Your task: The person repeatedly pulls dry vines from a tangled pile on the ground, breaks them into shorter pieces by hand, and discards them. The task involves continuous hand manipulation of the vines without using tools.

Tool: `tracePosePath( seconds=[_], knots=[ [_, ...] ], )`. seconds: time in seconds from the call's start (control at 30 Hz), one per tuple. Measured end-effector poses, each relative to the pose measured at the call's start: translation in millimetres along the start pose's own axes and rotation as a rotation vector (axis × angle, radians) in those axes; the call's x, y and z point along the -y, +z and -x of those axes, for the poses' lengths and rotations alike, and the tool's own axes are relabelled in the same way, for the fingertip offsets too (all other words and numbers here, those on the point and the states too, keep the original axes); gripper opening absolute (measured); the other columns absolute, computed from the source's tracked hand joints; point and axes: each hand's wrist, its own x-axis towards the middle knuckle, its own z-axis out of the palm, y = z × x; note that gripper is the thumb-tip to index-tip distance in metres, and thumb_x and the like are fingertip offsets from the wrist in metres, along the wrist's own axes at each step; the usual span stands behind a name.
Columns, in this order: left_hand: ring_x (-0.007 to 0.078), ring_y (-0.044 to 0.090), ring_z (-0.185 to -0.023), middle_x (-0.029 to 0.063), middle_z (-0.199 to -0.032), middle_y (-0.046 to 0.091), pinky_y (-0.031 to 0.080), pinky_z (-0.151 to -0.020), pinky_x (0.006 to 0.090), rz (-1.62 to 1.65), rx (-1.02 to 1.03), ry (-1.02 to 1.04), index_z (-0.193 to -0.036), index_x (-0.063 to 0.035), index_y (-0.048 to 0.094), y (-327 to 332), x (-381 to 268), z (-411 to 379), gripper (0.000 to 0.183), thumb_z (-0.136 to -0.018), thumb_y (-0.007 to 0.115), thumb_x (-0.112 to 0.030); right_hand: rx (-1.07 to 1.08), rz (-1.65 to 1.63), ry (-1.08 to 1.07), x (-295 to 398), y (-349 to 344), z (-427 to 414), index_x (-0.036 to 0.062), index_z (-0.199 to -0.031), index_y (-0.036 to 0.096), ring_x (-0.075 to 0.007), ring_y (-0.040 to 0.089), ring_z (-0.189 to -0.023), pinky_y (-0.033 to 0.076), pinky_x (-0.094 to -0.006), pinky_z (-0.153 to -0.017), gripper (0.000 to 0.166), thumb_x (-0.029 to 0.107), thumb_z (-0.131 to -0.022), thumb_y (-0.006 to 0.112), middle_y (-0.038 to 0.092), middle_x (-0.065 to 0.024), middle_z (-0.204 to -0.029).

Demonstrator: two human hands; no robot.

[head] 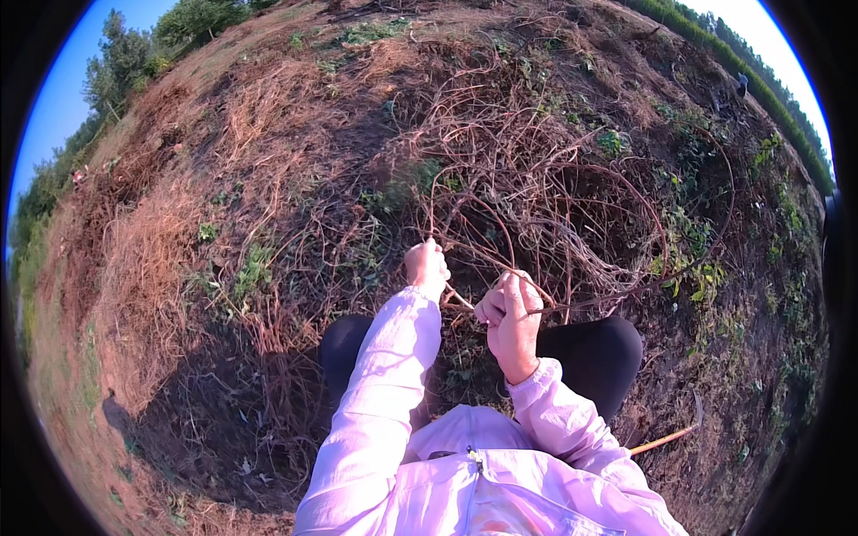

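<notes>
My left hand [427,264] is closed around thin brown vine stems in front of my knees. Just to its right, my right hand [515,311] pinches a brown vine [630,292] between thumb and fingers. That vine runs out to the right and bends up in a wide loop. Beyond both hands lies a tangled heap of dry, leafless vines [509,154], with several stems arching towards my fingers. Where the stems pass through my fists they are hidden.
A sickle [667,439] with a yellowish handle lies on the ground to my right. Dry grass [147,275] spreads at left, and leafy green vines [704,275] grow at right. My bent knees [593,355] flank the hands. A small distant figure [742,84] appears at upper right.
</notes>
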Motion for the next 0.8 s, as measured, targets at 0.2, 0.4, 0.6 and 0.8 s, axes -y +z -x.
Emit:
tracePosePath(
  seconds=[0.2, 0.4, 0.6, 0.8],
  knots=[
    [0.0129, 0.033, -0.035, -0.0014, -0.051, 0.039, 0.027, -0.036, 0.0314, 0.195, -0.197, -0.043, -0.074, -0.0086, 0.048, -9.0, -23.0, -26.0, 0.019, -0.089, 0.051, -0.02, 0.035, 0.129, -0.118, 8.4, 1.0, 21.9, 0.0083, -0.081, 0.041, -0.0056, 0.027, -0.045, 0.029, -0.0235, -0.042, 0.023, 0.022, -0.099, 0.042, 0.033, 0.0037, -0.055],
    [0.0129, 0.029, -0.035, -0.0028, -0.049, 0.033, 0.025, -0.035, 0.0306, 0.24, -0.041, -0.046, -0.081, -0.0055, 0.047, -37.9, -62.3, -60.7, 0.02, -0.092, 0.045, -0.022, 0.038, 0.075, -0.179, 47.0, -8.2, 25.0, 0.0087, -0.073, 0.038, -0.0069, 0.026, -0.042, 0.022, -0.0246, -0.039, 0.032, 0.025, -0.099, 0.043, 0.026, 0.0034, -0.052],
    [0.0139, 0.026, -0.036, -0.0026, -0.046, 0.028, 0.022, -0.039, 0.0316, 0.311, 0.098, -0.149, -0.073, -0.0072, 0.044, -48.3, -68.3, -47.5, 0.018, -0.088, 0.046, -0.016, 0.089, 0.023, -0.112, 74.7, -10.3, 41.2, 0.0079, -0.073, 0.04, -0.0073, 0.023, -0.04, 0.023, -0.0252, -0.039, 0.032, 0.024, -0.1, 0.04, 0.027, 0.0034, -0.05],
    [0.0105, 0.022, -0.034, -0.0053, -0.046, 0.026, 0.018, -0.035, 0.0276, 0.504, -0.353, 0.256, -0.066, -0.0139, 0.042, -109.5, -134.0, -81.2, 0.027, -0.092, 0.04, -0.022, 0.043, 0.076, -0.565, 196.7, -61.8, 96.9, 0.0074, -0.082, 0.043, -0.0049, 0.02, -0.042, 0.019, -0.0217, -0.038, 0.026, 0.025, -0.101, 0.039, 0.025, 0.0048, -0.057]
  ],
)
